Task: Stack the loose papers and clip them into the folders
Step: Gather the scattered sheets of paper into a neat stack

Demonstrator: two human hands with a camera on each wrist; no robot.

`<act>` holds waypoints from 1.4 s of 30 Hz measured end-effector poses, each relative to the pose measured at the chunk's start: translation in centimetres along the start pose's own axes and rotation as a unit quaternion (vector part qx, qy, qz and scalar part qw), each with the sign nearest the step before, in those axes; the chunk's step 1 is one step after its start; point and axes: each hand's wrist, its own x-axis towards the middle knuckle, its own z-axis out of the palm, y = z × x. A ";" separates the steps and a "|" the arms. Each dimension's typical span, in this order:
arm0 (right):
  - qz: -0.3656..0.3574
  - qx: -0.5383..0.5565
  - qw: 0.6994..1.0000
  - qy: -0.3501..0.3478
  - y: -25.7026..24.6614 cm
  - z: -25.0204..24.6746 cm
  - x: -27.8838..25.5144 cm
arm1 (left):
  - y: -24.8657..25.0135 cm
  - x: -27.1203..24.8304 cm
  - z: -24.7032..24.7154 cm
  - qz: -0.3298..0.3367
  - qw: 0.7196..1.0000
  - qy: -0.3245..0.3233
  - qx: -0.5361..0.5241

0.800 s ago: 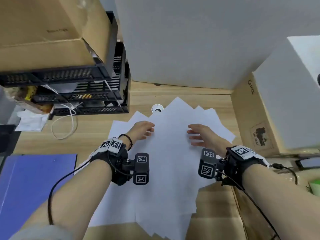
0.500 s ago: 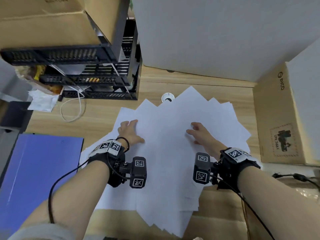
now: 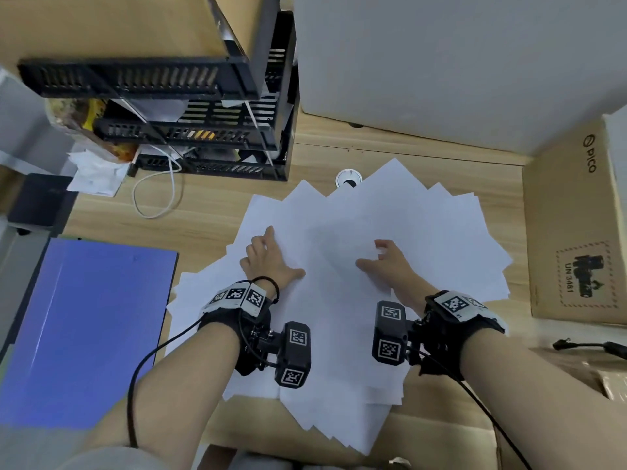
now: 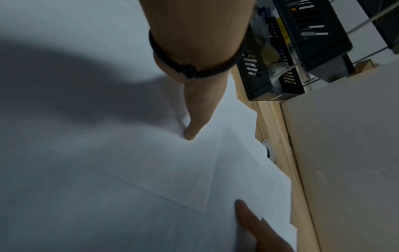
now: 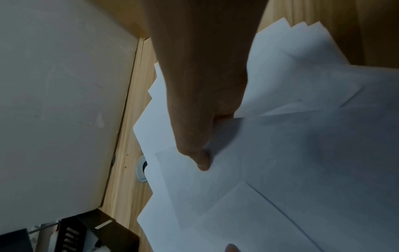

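Both hands lay on the fanned pile of loose white papers point(image 3: 339, 300) at the centre of the head view. Left hand point(image 3: 268, 262) rested flat on the left part of the pile, fingers fairly straight and pointing up the frame, thumb stretched out to the right across a sheet; it gripped nothing. In the left wrist view a single finger point(image 4: 194, 122) pressed its tip onto the top sheet, with the thumb tip low in the frame. Right hand point(image 3: 386, 262) sat just right of centre with its fingers curled; the right wrist view showed the edge of a sheet running in under the curled fingers point(image 5: 198, 136), seemingly pinched there, though how firmly I could not tell.

Sheets stuck out at many angles, their corners forming a ragged outline toward the top and right of the head view, and the bottom corners overhung the near edge of the wooden desk point(image 3: 210, 212). One blue folder point(image 3: 84, 327) lay closed and flat at the left of the frame, just beside the pile's left edge. Black stacked trays point(image 3: 203, 137) stood in the upper left, a white cable point(image 3: 159, 198) looped below them, and a cardboard box point(image 3: 573, 232) stood at the right edge.
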 end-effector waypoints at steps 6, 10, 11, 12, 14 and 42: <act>-0.039 -0.007 0.999 0.037 0.1 -1.8 -1.9 | -2.2 1.3 -1.7 0.047 0.997 -0.046 -0.027; 0.002 -0.010 0.996 0.087 1.9 -1.0 -2.3 | -3.7 0.9 -1.8 0.042 0.997 -0.049 -0.030; 0.017 -0.013 0.994 0.104 2.5 -0.7 -2.4 | -3.9 0.7 -1.7 0.020 0.998 -0.042 -0.037; 0.031 -0.010 0.993 0.115 2.9 -0.4 -2.5 | -4.1 0.5 -1.6 0.003 0.998 -0.037 -0.042; 0.055 0.016 0.990 0.127 3.5 0.0 -3.0 | -4.6 0.4 -1.4 -0.006 0.999 -0.031 -0.036; -0.002 -0.036 0.998 -0.047 5.4 0.9 -12.9 | -4.9 -0.9 -2.5 0.296 0.945 -0.128 -0.062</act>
